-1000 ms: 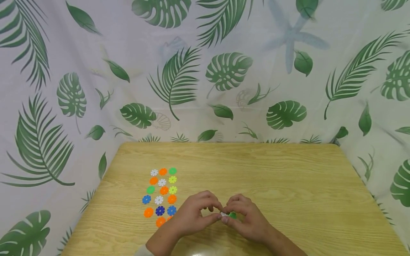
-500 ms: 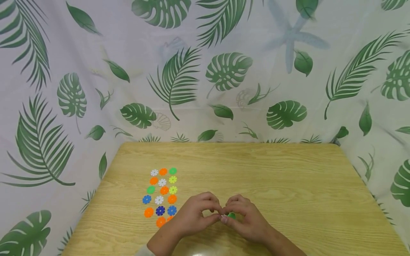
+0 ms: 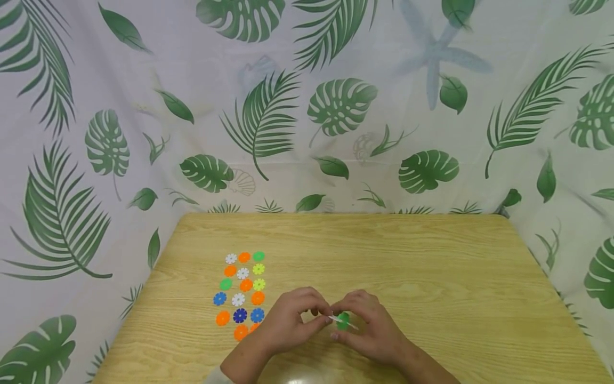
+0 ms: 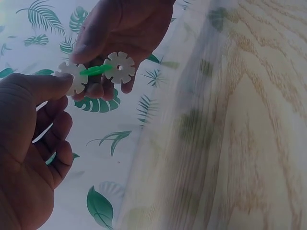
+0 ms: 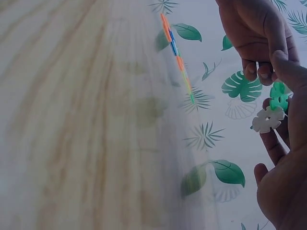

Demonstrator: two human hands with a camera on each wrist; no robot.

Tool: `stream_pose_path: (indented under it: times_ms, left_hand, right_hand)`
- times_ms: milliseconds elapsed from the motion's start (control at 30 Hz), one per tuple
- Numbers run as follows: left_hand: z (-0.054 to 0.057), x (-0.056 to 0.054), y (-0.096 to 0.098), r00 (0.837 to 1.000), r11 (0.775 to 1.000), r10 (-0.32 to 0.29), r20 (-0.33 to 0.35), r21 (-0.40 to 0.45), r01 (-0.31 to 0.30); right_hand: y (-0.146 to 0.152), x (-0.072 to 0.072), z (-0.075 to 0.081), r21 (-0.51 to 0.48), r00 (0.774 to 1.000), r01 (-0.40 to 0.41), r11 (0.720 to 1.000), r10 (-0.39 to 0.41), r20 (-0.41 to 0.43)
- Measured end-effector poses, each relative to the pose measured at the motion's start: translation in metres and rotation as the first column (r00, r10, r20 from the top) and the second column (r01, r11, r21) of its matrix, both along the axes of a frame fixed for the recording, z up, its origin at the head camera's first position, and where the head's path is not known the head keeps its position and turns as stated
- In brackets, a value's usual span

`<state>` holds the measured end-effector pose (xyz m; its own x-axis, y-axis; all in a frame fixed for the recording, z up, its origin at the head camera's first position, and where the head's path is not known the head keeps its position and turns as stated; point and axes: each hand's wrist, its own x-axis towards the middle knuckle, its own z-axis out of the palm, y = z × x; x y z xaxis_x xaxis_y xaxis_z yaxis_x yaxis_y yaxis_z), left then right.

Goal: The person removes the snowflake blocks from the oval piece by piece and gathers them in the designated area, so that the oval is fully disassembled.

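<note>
Over the table's front middle, my left hand (image 3: pixel 295 320) pinches a white notched interlocking disc (image 4: pixel 72 79) between thumb and fingertips. A green interlocking disc (image 4: pixel 95 70) is slotted edge-on between it and a second white disc (image 4: pixel 120 68), making a short chain. Around the chain's far end my right hand (image 3: pixel 371 325) curves loosely. Its thumb stands apart from the pieces in the head view, while its index fingertip is right at the pinched white disc. In the right wrist view, right-hand fingers (image 5: pixel 273 146) lie behind the outer white disc (image 5: pixel 267 120).
Several loose discs lie in rows on the wooden table (image 3: pixel 431 266) at the left, among them an orange disc (image 3: pixel 223 318), a dark blue disc (image 3: pixel 240 316) and a yellow disc (image 3: pixel 259 269). My left forearm partly covers the nearest ones. A leaf-print cloth (image 3: pixel 336 186) hangs behind the table.
My right thumb has come away from the pieces and the right hand has opened up. More of the green disc and a white disc's edge now show between the hands.
</note>
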<state>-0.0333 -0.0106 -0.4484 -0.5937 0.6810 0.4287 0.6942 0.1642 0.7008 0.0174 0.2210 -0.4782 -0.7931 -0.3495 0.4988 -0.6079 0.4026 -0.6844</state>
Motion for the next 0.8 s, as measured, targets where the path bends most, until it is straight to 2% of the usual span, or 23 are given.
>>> stream_pose_path:
  times_ms: [233,467,667,800]
  left_hand:
    - [0.001,0.0,-0.003,0.997,0.998,0.065,0.035,-0.022,-0.064]
    - [-0.001,0.0,-0.004,0.994,0.996,0.086,0.074,-0.033,-0.084]
    - [0.001,0.001,-0.005,0.99,0.994,0.107,0.086,-0.016,-0.106]
    - [0.005,-0.002,-0.012,0.981,0.987,0.156,0.114,0.028,-0.16]
  right_hand:
    - [0.002,-0.001,-0.005,0.007,0.995,0.08,0.997,-0.08,-0.057]
    - [0.001,-0.001,-0.005,-0.023,0.988,0.108,0.994,-0.11,-0.113]
    - [0.0,-0.002,-0.001,-0.054,0.969,0.109,0.993,-0.118,-0.216]
    - [0.004,-0.002,-0.003,-0.064,0.96,0.139,0.988,-0.15,-0.237]
